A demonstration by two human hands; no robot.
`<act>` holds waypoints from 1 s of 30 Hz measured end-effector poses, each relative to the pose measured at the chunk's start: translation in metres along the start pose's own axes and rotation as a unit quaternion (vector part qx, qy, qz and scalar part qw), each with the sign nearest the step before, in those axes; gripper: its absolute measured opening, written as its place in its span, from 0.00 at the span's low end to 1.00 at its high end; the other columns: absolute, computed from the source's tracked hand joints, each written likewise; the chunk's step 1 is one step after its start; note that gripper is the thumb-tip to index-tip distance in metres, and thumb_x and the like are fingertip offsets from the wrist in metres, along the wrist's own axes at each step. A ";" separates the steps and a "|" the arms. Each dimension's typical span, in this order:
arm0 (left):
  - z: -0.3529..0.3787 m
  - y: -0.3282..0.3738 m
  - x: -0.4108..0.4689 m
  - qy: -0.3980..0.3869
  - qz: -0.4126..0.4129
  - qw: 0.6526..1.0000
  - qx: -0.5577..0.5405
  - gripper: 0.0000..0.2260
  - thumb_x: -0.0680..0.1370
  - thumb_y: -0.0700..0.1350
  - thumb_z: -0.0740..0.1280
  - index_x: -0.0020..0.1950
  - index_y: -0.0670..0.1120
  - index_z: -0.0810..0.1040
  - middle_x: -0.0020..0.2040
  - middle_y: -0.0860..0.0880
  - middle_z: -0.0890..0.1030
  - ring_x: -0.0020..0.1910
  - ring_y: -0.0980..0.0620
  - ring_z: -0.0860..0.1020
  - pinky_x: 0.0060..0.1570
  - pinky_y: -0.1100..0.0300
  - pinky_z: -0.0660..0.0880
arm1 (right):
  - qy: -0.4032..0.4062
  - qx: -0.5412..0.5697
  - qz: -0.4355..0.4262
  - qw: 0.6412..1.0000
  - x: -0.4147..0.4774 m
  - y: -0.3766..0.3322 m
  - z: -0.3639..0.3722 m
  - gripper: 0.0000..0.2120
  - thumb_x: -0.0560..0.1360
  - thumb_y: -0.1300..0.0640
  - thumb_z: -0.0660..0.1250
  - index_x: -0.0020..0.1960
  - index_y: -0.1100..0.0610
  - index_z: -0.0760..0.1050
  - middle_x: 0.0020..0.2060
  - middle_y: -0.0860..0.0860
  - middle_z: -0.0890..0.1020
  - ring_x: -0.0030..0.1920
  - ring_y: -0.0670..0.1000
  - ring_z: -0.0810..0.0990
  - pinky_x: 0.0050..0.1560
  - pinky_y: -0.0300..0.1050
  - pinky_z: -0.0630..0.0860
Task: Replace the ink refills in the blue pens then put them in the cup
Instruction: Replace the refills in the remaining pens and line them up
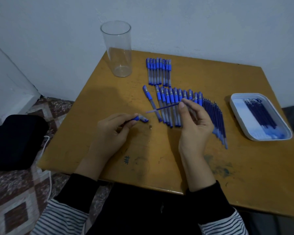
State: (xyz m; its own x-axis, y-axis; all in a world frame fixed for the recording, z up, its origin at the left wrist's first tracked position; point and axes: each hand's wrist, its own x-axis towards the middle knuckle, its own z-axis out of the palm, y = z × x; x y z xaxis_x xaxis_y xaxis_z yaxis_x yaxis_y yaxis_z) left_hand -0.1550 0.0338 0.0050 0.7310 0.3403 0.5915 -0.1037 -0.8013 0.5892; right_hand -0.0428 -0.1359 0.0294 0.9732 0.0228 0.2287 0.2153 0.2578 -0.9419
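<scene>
Fingers of the right hand pinch a refill held crosswise, tip toward the pen barrel in the gripping left hand, over the ochre worktop by a pale wall, nearer than the cup.

One cup; one tray; two pen rows; one loose tip.

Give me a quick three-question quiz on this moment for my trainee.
1. True or false: the cup already holds pens.
2. The right hand pinches: A) a refill, B) a pen cap, C) the tray.
3. What small metal part lies on the table beside the pen that the left hand grips?
Key: 1 false; 2 A; 3 the pen tip.
</scene>
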 end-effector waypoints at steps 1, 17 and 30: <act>0.000 -0.001 0.000 0.002 -0.003 1.000 0.000 0.09 0.77 0.37 0.73 0.56 0.41 0.85 0.51 0.52 0.84 0.49 0.61 0.81 0.48 0.70 0.75 | 0.012 0.010 0.008 1.000 0.003 0.000 -0.003 0.07 0.76 0.64 0.71 0.53 0.59 0.82 0.48 0.53 0.85 0.53 0.51 0.83 0.55 0.45 0.80; 0.054 0.046 0.020 0.010 0.007 1.000 -0.028 0.10 0.78 0.37 0.71 0.59 0.42 0.84 0.51 0.48 0.84 0.47 0.55 0.81 0.51 0.65 0.76 | -0.026 -0.144 0.122 0.982 0.068 -0.034 -0.121 0.14 0.77 0.67 0.68 0.59 0.56 0.82 0.52 0.51 0.86 0.56 0.48 0.83 0.58 0.43 0.79; 0.128 0.088 0.042 -0.081 0.057 0.994 -0.036 0.13 0.81 0.39 0.68 0.65 0.41 0.81 0.56 0.45 0.85 0.54 0.52 0.81 0.56 0.61 0.77 | -0.088 -0.494 0.017 0.865 0.073 -0.030 -0.124 0.13 0.79 0.65 0.65 0.61 0.60 0.81 0.55 0.56 0.84 0.54 0.53 0.82 0.55 0.37 0.74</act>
State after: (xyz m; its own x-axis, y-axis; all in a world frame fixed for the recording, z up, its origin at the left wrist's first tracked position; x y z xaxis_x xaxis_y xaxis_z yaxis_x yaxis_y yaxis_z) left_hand -0.0469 -0.0851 0.0114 0.8102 0.1601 0.5639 -0.2360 -0.7915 0.5638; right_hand 0.0320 -0.2619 0.0444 0.9717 0.1828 0.1495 0.2353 -0.6945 -0.6799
